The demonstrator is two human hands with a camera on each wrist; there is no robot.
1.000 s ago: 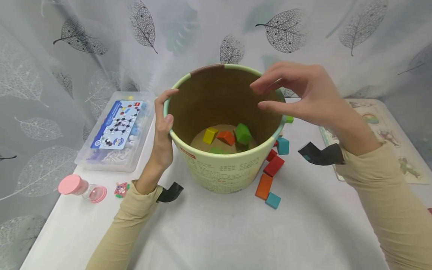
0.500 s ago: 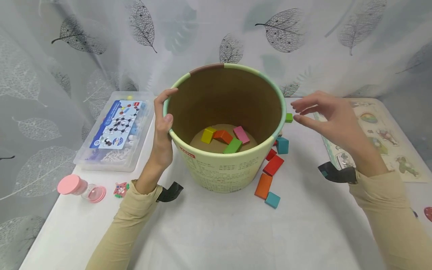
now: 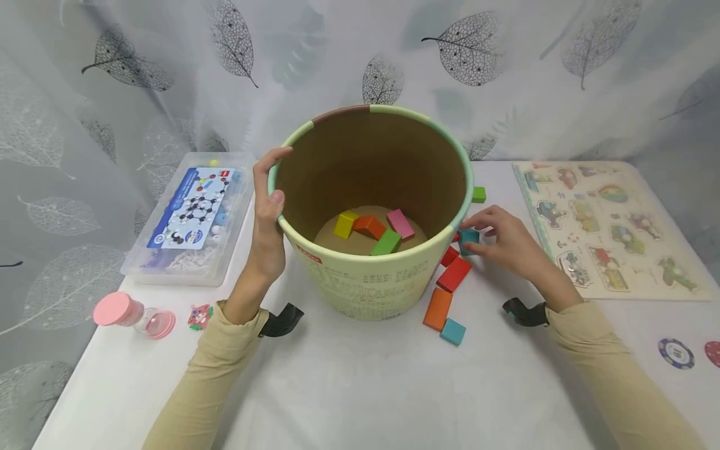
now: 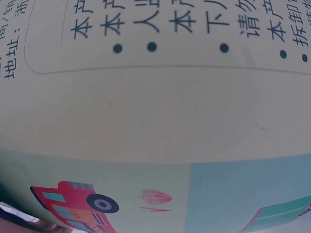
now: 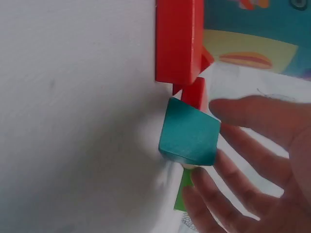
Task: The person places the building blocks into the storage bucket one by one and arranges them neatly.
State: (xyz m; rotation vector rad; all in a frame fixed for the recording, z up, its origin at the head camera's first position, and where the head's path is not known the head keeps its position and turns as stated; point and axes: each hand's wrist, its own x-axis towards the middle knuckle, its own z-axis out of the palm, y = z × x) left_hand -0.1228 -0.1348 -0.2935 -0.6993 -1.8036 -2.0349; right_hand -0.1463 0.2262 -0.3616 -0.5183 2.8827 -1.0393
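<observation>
A tall pale-green bucket [image 3: 365, 281] stands upright in mid-table in the head view. My left hand [image 3: 267, 231] grips its left rim, thumb outside the front and fingers over the edge. Yellow [image 3: 345, 224], orange [image 3: 369, 226], pink [image 3: 400, 224] and green [image 3: 386, 242] toy blocks lie on its floor. To the bucket's right, my right hand [image 3: 506, 240] is around a teal block [image 5: 189, 133], its thumb and fingers spread about the block without a clear pinch. Red blocks [image 5: 179, 43] lie beside the teal one. The left wrist view shows only the bucket's printed wall [image 4: 146, 111].
An orange block [image 3: 437, 309] and a flat teal block [image 3: 452, 332] lie near the bucket's front right. A green block [image 3: 479, 195] sits behind. A picture puzzle board [image 3: 613, 231] lies right; a plastic case [image 3: 188, 219] and pink hourglass [image 3: 135, 315] lie left.
My right hand has moved from above the bucket's right rim, out to the right and down to the teal block. A green block dropped and settled inside the bucket. My left hand stays on the rim.
</observation>
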